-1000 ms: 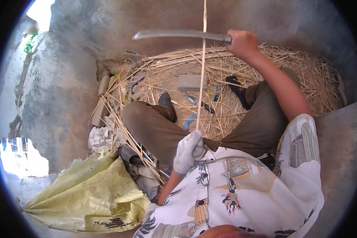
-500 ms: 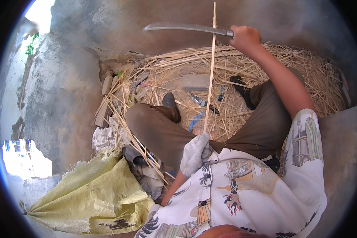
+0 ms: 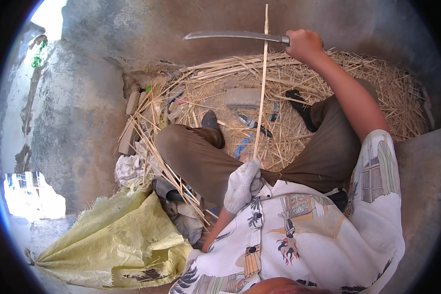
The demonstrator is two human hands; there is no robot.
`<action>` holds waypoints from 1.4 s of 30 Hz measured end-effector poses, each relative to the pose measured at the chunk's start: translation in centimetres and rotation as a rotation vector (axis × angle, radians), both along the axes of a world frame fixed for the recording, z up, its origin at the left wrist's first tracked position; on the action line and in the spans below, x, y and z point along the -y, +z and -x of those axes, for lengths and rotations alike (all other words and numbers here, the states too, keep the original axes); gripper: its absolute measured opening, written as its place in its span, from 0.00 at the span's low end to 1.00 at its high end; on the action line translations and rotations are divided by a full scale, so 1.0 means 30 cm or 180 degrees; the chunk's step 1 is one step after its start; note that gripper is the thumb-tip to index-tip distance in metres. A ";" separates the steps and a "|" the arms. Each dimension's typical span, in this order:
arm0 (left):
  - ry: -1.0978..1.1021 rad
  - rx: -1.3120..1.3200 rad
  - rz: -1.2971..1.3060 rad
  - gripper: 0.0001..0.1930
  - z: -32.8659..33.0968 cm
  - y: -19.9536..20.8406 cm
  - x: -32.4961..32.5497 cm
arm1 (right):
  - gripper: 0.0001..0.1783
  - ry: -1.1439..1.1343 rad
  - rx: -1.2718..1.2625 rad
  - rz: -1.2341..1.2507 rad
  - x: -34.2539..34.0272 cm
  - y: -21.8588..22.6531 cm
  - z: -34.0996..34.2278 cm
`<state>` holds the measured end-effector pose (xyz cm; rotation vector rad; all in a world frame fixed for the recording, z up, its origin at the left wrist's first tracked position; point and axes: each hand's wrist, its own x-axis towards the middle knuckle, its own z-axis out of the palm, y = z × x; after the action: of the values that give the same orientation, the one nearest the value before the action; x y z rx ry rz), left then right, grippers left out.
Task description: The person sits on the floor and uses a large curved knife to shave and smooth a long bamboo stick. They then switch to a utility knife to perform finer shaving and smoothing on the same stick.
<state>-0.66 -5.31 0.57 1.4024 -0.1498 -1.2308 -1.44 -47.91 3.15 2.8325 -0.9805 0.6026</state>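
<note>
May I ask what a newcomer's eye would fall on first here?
Probably the long curved knife near the top, gripped in the bare right hand and crossing, in this view, the pale strip held by the gloved left hand below centre. Next comes the torn yellow sack at lower left.

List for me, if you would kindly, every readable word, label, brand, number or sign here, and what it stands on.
There are none that I can read.
The white shirt bears printed pictures, with no legible lettering.
The curved blade and yellow sack show no readable marks.
</note>
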 end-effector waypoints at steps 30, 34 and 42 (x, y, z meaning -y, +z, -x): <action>0.0208 -0.0337 0.0245 0.21 0.012 0.003 -0.024 | 0.07 0.0388 0.0127 0.0632 0.009 -0.049 -0.025; 0.0199 -0.0488 0.0290 0.21 -0.004 -0.009 -0.027 | 0.06 0.0388 0.0177 0.0645 -0.045 -0.038 -0.031; 0.0134 -0.0276 -0.0009 0.21 0.015 -0.007 -0.028 | 0.08 -0.0305 0.0059 -0.0002 -0.031 0.055 -0.021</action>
<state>-1.13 -4.46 0.36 1.3457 -0.0581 -1.2550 -0.81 -46.97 4.82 2.7664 -1.1123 0.6195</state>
